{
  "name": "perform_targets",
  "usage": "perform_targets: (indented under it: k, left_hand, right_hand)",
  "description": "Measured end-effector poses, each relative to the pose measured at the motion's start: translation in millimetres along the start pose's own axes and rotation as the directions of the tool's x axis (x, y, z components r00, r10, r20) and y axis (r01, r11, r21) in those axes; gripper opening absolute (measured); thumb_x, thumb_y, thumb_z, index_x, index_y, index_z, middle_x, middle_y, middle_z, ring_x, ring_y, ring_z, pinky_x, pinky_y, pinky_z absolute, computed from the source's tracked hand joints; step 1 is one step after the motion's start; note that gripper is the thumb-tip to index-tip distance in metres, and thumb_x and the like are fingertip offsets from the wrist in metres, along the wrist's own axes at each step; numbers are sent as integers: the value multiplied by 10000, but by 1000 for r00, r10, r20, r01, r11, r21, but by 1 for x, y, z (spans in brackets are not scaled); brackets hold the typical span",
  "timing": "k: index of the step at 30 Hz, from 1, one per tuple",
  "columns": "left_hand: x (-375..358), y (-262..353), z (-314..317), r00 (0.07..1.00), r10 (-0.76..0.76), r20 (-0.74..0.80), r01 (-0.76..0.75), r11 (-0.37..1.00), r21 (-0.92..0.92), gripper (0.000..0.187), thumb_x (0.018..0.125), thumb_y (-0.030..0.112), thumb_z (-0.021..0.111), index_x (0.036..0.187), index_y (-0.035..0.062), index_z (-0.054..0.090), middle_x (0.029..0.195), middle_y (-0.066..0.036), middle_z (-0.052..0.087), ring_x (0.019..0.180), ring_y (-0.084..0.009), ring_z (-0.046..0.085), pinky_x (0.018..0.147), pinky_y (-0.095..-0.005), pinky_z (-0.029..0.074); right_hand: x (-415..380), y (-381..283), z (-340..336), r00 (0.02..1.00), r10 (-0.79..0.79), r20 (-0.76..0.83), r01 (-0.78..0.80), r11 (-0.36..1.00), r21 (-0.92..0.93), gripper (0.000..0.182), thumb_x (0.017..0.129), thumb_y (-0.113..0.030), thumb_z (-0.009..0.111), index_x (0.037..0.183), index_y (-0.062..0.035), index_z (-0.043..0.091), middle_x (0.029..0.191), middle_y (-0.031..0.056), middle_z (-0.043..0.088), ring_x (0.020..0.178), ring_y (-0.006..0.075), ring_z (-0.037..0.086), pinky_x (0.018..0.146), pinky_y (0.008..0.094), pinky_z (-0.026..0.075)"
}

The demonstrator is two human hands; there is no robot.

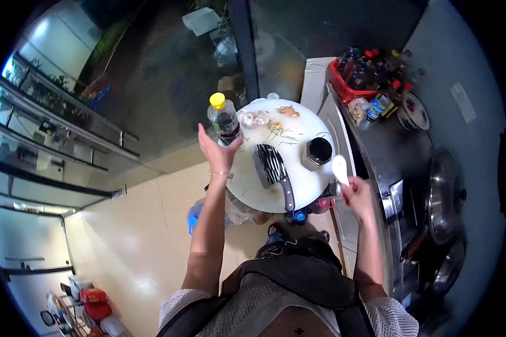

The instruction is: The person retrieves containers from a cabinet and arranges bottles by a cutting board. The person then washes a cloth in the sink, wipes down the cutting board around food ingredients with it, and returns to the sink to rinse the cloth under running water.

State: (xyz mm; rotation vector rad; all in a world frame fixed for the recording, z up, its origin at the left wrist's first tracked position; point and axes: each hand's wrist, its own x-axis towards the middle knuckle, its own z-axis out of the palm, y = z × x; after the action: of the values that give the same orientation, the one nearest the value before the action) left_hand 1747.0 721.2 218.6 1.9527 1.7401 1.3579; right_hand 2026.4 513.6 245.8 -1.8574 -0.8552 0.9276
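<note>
My left hand (pixel 218 153) is spread, thumb and fingers apart, right at the lower part of a clear bottle (pixel 225 119) with a yellow cap and dark liquid. In my right hand (pixel 357 196) is a white spoon (pixel 339 167), its bowl pointing away from me beside the round white table (pixel 309 194). A glass jar (pixel 319 153) with a dark top stands on the table close to the spoon. Between my hands lies a cleaver (pixel 271 165), its dark handle (pixel 288 194) toward me. Garlic (pixel 253 119), ginger (pixel 288 111) and green shreds (pixel 278 132) are scattered behind it.
To the right runs a dark counter (pixel 376 140) with a red basket (pixel 351 92) of bottles, a patterned bowl (pixel 413 112), a blue can (pixel 378 106) and a wok (pixel 444 194). Glass doors (pixel 56 135) line the left. A blue-capped container (pixel 298 217) stands under the table.
</note>
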Motion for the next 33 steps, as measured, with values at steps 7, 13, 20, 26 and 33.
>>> perform_targets:
  k: [7,13,20,26,33]
  left_hand:
    - [35,-53,54,947,-209,244,287,892,-349,925,475,226,813,1215,-10,310,1188,-179,409,1057,-262,444,894,-340,361]
    - [-13,5,0,996,-91,-5,89,988,-130,686,649,241,724,1138,-81,365,1120,-239,433,1031,-297,439,893,-402,347]
    - [-250,86,-38,479,533,698,-52,810,-584,310,778,109,589,1054,-8,508,1014,-96,536,909,-175,503,800,-285,411]
    - [-438,216,-119,-581,758,296,73,411,-909,224,708,43,605,923,-6,573,876,-132,584,793,-218,573,709,-281,449]
    - [-579,312,-186,-769,554,-318,362,-33,-932,256,729,131,605,950,7,570,973,-158,561,887,-310,534,783,-354,425]
  right_hand:
    - [-92,50,1,988,157,3,-156,979,130,109,787,-41,553,882,12,554,570,28,527,437,74,458,375,218,366]
    - [-175,81,-9,959,220,-178,-187,965,186,124,776,-63,573,887,-14,545,611,12,532,501,68,475,427,214,390]
    - [-372,150,-4,781,466,-417,-72,730,680,116,767,-119,544,799,-11,514,615,47,556,471,112,525,410,229,403]
    - [-611,212,44,218,675,-705,385,604,697,86,736,-55,548,803,-2,541,621,52,556,497,118,528,434,233,413]
    - [-764,247,154,-542,768,-341,613,639,465,101,759,17,429,836,29,494,660,93,560,477,116,459,416,241,365]
